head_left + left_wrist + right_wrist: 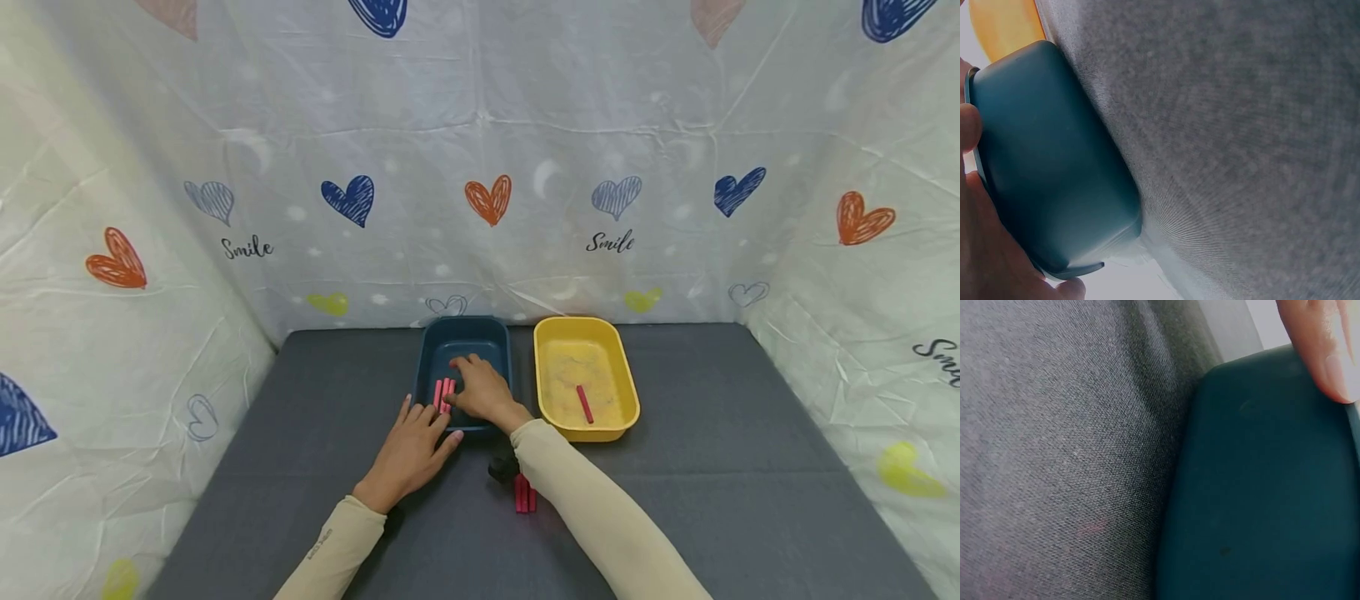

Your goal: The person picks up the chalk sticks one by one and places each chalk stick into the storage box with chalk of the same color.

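A dark blue tray (467, 332) stands toward the back of the table, with several slim red sticks (438, 393) side by side in its left part. My left hand (411, 450) rests at the tray's front left corner, fingers extended over the rim; the left wrist view shows its thumb (969, 128) at the rim. Over the inside of the same tray is my right hand (486, 392), its thumb beside the sticks and its fingers spread apart from it. A fingertip (1340, 378) overlaps the tray's rim in the right wrist view.
To the right stands a yellow tray (624, 375) with one red stick (585, 404) in it. More red sticks (522, 496) lie on the grey tablecloth (712, 467), partly behind the right sleeve, near a black object (502, 468). A printed curtain (420, 108) hangs behind the table.
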Demonstrator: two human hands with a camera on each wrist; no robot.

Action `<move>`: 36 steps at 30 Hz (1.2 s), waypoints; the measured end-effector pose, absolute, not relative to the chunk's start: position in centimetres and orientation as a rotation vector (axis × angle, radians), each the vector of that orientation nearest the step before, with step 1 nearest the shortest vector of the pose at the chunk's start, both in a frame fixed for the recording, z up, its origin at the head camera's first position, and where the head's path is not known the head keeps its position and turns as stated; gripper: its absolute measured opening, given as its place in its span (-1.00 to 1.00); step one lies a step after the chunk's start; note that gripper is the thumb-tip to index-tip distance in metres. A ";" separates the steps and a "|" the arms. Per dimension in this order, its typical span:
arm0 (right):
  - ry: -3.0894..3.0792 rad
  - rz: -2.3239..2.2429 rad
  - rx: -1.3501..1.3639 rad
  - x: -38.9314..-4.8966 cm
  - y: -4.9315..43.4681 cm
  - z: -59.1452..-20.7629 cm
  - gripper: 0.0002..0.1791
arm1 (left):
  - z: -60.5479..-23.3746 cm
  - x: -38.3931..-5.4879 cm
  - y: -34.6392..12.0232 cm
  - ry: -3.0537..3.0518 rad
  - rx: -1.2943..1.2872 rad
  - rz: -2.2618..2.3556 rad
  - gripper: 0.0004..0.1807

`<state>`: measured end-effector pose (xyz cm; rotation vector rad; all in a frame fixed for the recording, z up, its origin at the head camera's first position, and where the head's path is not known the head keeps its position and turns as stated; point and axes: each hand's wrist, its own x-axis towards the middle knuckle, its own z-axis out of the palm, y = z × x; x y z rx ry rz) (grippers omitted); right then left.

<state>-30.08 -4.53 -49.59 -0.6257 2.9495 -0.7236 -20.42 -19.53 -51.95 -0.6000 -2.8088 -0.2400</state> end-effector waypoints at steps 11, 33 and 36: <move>3.030 -0.941 -0.744 -28.5 -2.8 -48.3 -0.51 | -51.9 -20.4 -19.5 -2.814 -0.593 -0.236 -0.48; 3.200 -0.968 -0.964 -24.2 3.3 -47.9 -0.60 | -52.1 -20.4 -19.4 -2.791 -0.584 -0.225 -0.54; 3.241 -0.957 -0.997 -23.9 4.5 -48.0 -0.62 | -52.1 -20.4 -19.4 -2.797 -0.580 -0.232 -0.52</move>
